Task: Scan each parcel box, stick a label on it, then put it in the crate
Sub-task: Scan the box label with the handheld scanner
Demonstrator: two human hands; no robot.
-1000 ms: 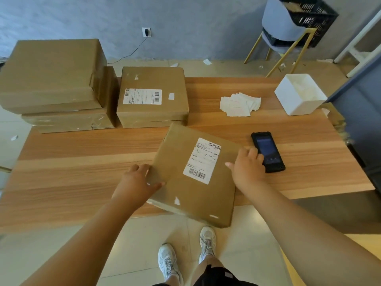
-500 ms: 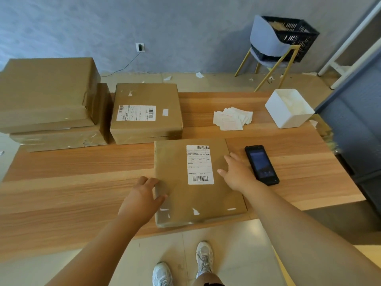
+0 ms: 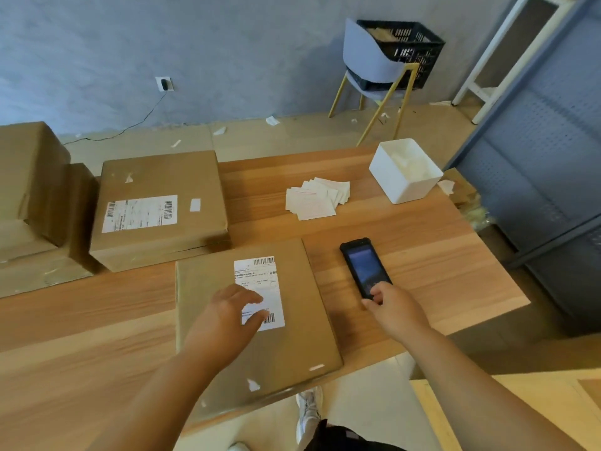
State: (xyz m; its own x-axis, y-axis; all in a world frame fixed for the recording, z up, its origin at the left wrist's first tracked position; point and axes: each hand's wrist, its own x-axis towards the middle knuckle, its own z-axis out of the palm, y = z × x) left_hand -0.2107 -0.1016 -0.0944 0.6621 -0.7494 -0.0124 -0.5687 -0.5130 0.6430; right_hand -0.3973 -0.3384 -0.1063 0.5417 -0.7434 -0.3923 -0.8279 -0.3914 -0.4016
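The flat brown cardboard parcel box [image 3: 302, 320] is seen lying at the near edge of the pale wooden table [image 3: 97, 320], one near corner overhanging it a little, with a white printed shipping label [image 3: 260, 278] uppermost. The left hand [image 3: 227, 317] is spread over the lower half of that label, fingers fairly straight and nothing gripped; whether it presses down or only hovers cannot be told. The box is judged stiff and light for its spread, its smooth paper faces likely to slide on the wood, so it would best be taken by two opposite edges, thumbs on top and fingers beneath, rather than pinched at one corner where thin board could buckle. Just beside it on the right the black handheld scanner [image 3: 362, 265] is lying screen up, and its near end is covered by the curled fingertips of the right hand [image 3: 395, 312]; whether it is actually gripped cannot be told. The scanning step is judged to be in hand. Farther back a loose pile of small white paper labels [image 3: 317, 198] is spread, with a white square tub [image 3: 403, 187] beyond; a thicker brown cardboard box [image 3: 159, 206] is set just behind the parcel. The black plastic crate [image 3: 409, 50] is seen well apart, on a grey chair [image 3: 370, 60] by the wall
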